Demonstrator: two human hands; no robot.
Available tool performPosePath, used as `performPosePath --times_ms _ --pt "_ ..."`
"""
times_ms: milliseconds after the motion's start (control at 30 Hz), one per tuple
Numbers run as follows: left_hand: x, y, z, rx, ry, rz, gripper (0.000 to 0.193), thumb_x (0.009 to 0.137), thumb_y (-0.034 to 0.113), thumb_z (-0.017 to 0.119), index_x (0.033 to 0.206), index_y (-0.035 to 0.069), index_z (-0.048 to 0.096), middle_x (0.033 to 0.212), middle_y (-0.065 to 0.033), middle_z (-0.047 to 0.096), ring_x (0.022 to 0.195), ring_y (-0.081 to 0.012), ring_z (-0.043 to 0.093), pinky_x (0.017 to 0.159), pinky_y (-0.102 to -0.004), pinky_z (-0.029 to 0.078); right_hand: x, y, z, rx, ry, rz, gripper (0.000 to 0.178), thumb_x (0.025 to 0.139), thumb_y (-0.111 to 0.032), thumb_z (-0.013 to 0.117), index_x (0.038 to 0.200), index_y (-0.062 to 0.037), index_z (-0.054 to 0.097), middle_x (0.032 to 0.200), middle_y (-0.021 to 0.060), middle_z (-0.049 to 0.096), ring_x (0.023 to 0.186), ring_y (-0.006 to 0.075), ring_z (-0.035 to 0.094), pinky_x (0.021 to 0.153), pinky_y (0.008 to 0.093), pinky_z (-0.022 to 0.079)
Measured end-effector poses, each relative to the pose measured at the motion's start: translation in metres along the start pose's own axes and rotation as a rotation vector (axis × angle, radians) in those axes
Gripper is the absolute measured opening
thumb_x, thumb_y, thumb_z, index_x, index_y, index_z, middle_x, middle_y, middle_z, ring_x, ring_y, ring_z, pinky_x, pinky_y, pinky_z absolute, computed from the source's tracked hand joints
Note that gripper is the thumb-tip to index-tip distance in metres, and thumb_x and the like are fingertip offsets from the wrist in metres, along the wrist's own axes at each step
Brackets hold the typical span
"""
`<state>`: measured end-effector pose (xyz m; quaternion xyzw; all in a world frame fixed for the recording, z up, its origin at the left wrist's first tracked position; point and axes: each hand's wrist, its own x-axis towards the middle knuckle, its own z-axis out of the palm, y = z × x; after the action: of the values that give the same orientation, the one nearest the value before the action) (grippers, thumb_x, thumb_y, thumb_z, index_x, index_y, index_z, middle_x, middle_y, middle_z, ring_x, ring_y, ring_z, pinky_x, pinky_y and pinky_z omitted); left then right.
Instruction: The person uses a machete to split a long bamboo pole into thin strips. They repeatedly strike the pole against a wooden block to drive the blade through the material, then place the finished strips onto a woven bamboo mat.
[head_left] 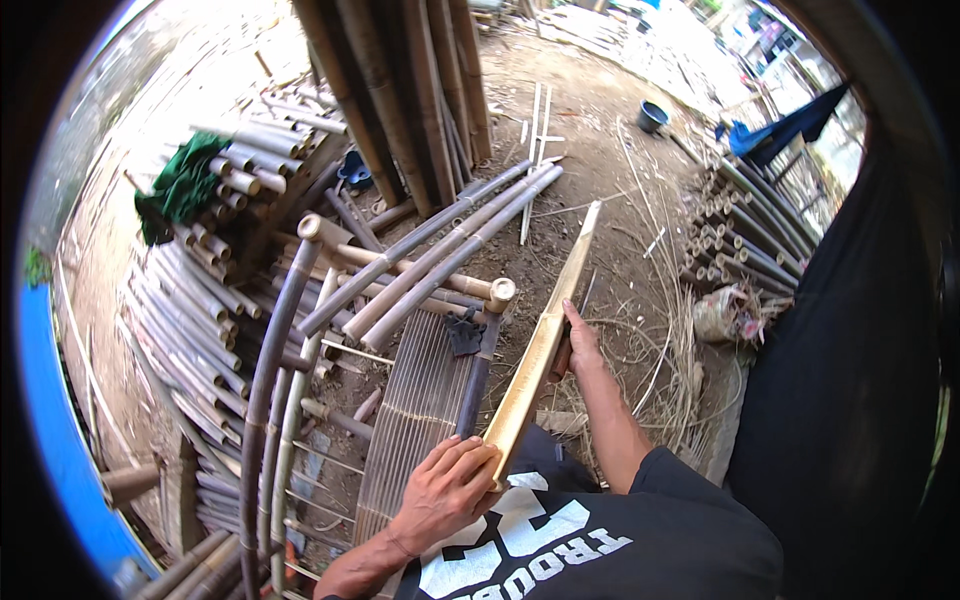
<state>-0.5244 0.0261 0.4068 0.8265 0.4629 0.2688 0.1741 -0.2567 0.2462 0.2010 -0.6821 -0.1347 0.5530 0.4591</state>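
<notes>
A long pale split bamboo piece (pixel 540 350), hollow side up, slants from my body toward the far right. Its near end is in the grip of my left hand (pixel 455 485), fingers bent over the edge. Farther along, at the right edge of the bamboo, my right hand (pixel 583 345) closes on what looks like a knife (pixel 562 360) with a brown handle. A thin dark blade seems to point away from me beside the bamboo. The thumb of that hand lies against the bamboo; its other fingers are partly hidden.
To my left stands a bamboo bench (pixel 415 420) with a slatted seat, a dark cloth (pixel 464 332) and loose poles (pixel 455 260) across it. Stacked bamboo (pixel 190 330) fills the far left; another stack (pixel 745 235) lies right. Shavings (pixel 650 370) litter the ground near a dark bucket (pixel 652 117).
</notes>
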Motion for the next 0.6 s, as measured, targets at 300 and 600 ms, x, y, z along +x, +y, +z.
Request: performPosePath --times_ms 300,600 --pt "0.100 0.050 0.025 -0.090 0.265 -0.045 0.021 0.074 0.014 0.076 0.074 0.004 0.058 0.078 -0.0121 0.058 0.075 -0.0337 0.061 0.075 -0.0452 0.052 -0.002 0.038 -0.045 0.389 -0.148 0.312 0.030 0.091 -0.035 0.064 0.095 -0.0078 0.051 0.073 0.0082 0.064 0.053 0.0199 0.060 0.045 0.0333 0.048" --pt "0.135 0.053 0.031 -0.170 0.298 0.039 0.024 0.071 0.018 0.078 0.082 0.005 0.062 0.078 -0.0077 0.055 0.067 -0.0242 0.056 0.058 -0.0358 0.046 0.005 0.056 -0.096 0.385 -0.299 0.492 0.024 0.088 -0.028 0.063 0.075 -0.0127 0.050 0.073 0.0054 0.062 0.056 0.0136 0.058 0.049 0.0279 0.050"
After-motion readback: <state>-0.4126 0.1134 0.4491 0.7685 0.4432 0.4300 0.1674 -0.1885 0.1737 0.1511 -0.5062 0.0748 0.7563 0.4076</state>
